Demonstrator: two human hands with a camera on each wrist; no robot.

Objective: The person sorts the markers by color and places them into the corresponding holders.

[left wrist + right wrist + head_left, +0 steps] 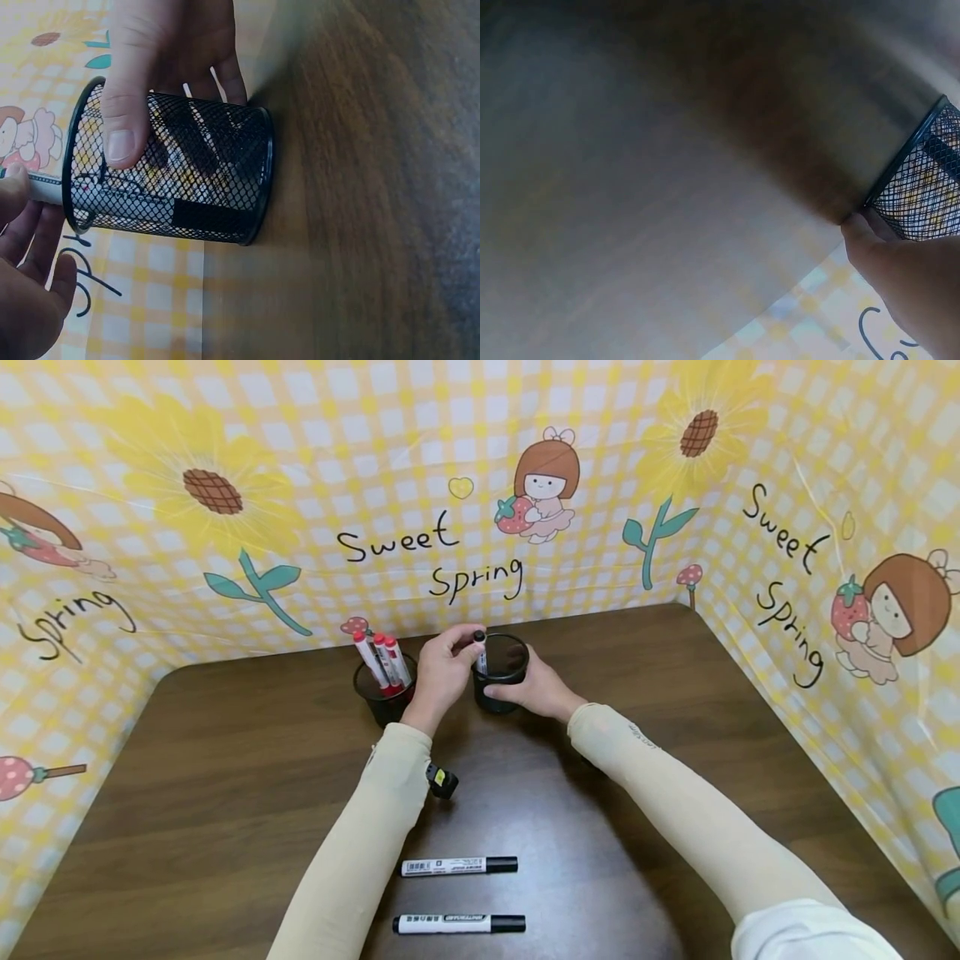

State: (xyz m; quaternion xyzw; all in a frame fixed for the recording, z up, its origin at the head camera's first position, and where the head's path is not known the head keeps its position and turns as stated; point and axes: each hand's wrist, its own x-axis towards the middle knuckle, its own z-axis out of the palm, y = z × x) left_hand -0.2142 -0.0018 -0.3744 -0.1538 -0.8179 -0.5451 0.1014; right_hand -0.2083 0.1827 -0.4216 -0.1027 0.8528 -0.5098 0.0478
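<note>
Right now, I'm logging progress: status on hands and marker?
Left hand pinching marker, lower end inside mesh cup. Right hand gripping that cup. Nothing visibly in the way.

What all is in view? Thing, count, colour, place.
Table: 1, brown, under everything
Cloth: pieces unclear, yellow-white check with prints, behind and at sides
Left cup: 1, black mesh, back of table
Right cup: 1, black mesh, beside left cup
Red markers: at least 3, white with red, in left cup
Held marker: 1, white with black, partly in right cup
Loose markers: 2, white with black, table front
Wrist device: 1, black with yellow, left wrist
Sleeves: 2, cream, forearms
Left hand: 1, bare, pinching held marker
Right hand: 1, bare, gripping right cup
</note>
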